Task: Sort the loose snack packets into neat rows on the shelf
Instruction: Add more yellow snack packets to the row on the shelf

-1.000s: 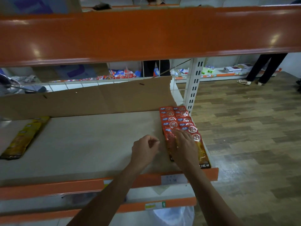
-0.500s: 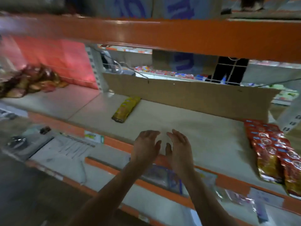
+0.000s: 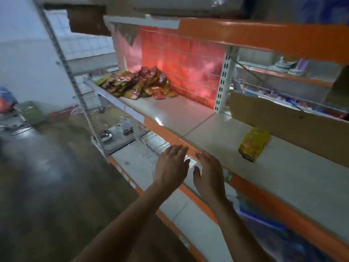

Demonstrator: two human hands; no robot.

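A loose heap of red, yellow and green snack packets (image 3: 138,85) lies at the far left end of the shelf (image 3: 181,118), against a red tiled back wall. A short row of yellow packets (image 3: 254,143) lies further right on the same shelf. My left hand (image 3: 172,165) and my right hand (image 3: 209,172) hover side by side in front of the shelf's orange front edge, fingers spread and straight, holding nothing. Both are well short of the heap and left of the yellow row.
A cardboard sheet (image 3: 283,125) stands along the shelf's back on the right. A white slotted upright (image 3: 223,82) divides the bays. A lower shelf (image 3: 143,165) carries papers and small items. An orange upper shelf (image 3: 264,36) hangs overhead. Open floor (image 3: 47,176) lies left.
The view has swung left, away from the red packet row, which is out of sight. Both hands left that row and now float open by the shelf edge; the heap has come into view.
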